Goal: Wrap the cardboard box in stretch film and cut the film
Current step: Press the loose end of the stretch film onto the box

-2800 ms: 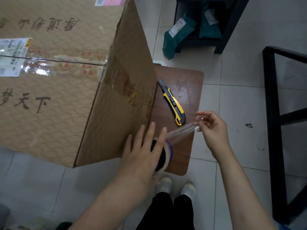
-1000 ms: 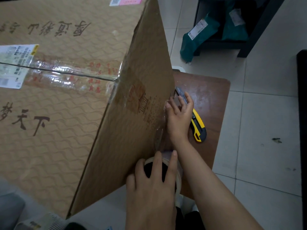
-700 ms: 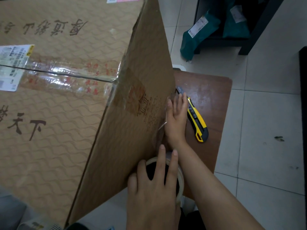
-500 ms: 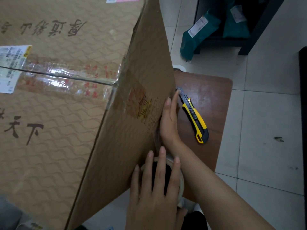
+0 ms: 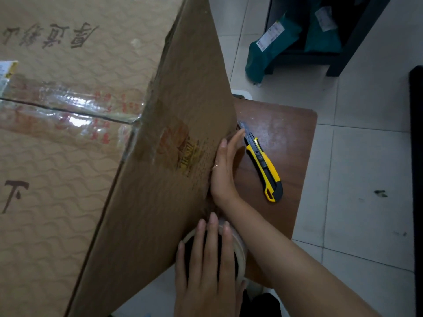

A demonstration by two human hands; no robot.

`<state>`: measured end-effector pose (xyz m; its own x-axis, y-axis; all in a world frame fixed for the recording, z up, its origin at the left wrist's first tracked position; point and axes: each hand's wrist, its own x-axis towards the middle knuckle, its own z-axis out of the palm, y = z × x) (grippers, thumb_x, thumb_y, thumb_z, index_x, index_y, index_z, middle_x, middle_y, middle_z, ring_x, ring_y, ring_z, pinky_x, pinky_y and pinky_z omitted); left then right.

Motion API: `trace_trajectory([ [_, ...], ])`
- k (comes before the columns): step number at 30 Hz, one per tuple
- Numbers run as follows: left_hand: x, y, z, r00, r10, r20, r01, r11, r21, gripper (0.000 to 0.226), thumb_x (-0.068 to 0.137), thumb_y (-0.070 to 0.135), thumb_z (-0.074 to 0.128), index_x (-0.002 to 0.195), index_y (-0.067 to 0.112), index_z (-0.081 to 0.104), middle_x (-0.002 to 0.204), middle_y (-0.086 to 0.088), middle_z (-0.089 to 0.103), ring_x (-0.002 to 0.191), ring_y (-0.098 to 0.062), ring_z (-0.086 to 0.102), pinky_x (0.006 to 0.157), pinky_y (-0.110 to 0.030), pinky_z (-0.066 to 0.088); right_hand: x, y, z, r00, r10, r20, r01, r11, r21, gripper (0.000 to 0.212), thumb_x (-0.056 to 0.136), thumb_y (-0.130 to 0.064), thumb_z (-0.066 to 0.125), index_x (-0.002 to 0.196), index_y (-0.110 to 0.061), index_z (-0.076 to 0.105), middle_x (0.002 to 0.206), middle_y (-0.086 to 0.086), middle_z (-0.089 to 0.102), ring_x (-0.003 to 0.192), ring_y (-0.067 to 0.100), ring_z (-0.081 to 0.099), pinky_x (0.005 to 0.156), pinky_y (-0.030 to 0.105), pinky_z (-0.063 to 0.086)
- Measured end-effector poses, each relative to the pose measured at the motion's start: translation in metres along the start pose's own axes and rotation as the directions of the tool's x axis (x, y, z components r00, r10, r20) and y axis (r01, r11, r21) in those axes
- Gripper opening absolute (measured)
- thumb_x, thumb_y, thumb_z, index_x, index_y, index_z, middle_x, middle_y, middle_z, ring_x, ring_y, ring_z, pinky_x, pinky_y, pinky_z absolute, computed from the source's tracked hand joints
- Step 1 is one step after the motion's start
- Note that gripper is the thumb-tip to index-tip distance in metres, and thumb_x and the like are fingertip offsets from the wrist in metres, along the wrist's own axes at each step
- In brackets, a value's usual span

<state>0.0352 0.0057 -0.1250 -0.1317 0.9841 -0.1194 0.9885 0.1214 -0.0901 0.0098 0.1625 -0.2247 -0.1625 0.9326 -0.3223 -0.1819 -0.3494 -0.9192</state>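
Corrugated cardboard box (image 5: 96,143), large and stiff, overhangs the worktop (image 5: 283,138) at its left edge; thin, clingy stretch film is judged best handled from the roll (image 5: 239,250). The right hand (image 5: 225,170) is pressed open and flat against the box side; the left hand (image 5: 208,266) is spread over the roll end.

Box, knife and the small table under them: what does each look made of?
Cardboard box: brown corrugated board, matte, with a wavy embossed pattern and glossy clear tape along its top seam. Utility knife: apparently hard plastic, yellow body with black grip, slight sheen. Table: reddish-brown wood or wood-look laminate, semi-gloss and scuffed; which one is unclear.
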Motion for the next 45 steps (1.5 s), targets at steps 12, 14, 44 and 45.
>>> trace_trajectory([
  [12,0.001,-0.005,0.001,0.994,0.086,-0.061,-0.081,0.994,0.079,0.073,0.06,0.047,0.06,0.121,0.009,0.048,0.117,-0.014,0.067,0.104,-0.033,0.065,0.076,-0.053,0.054,0.024,-0.017,-0.042,0.999,0.005,-0.032,0.0,0.989,0.15,0.077,0.101,-0.021,0.044,0.151,-0.029,-0.013,0.164,-0.002,0.004,0.108,-0.025,0.043,0.095,0.012,0.042],
  [14,0.002,-0.005,-0.001,0.996,0.072,-0.051,-0.069,0.996,0.058,0.067,0.065,0.045,0.051,0.122,0.01,0.052,0.118,-0.015,0.066,0.106,-0.034,0.064,0.078,-0.053,0.053,0.029,-0.026,-0.052,0.997,-0.042,-0.071,0.045,0.998,0.045,0.069,0.101,-0.026,0.042,0.152,-0.027,-0.005,0.163,0.001,0.012,0.119,-0.006,0.051,0.105,0.034,0.044],
  [44,-0.006,-0.016,-0.008,0.983,0.158,0.096,-0.16,0.987,0.013,0.102,0.042,0.043,0.081,0.13,0.002,0.051,0.135,-0.023,0.052,0.121,-0.04,0.051,0.086,-0.054,0.049,-0.021,-0.013,-0.064,0.821,0.469,0.327,-0.439,0.883,-0.165,0.024,0.092,0.001,0.043,0.088,-0.019,0.054,0.077,0.0,0.054,0.054,0.011,0.048,0.044,0.021,0.045],
  [45,-0.008,-0.017,-0.008,0.979,0.183,0.087,-0.183,0.983,-0.006,0.103,0.044,0.045,0.082,0.131,0.001,0.047,0.134,-0.025,0.051,0.12,-0.043,0.05,0.085,-0.055,0.049,-0.024,-0.012,-0.07,0.835,0.461,0.3,-0.421,0.887,-0.19,0.023,0.093,0.001,0.042,0.091,-0.019,0.054,0.079,-0.001,0.056,0.054,0.011,0.048,0.045,0.021,0.043],
])
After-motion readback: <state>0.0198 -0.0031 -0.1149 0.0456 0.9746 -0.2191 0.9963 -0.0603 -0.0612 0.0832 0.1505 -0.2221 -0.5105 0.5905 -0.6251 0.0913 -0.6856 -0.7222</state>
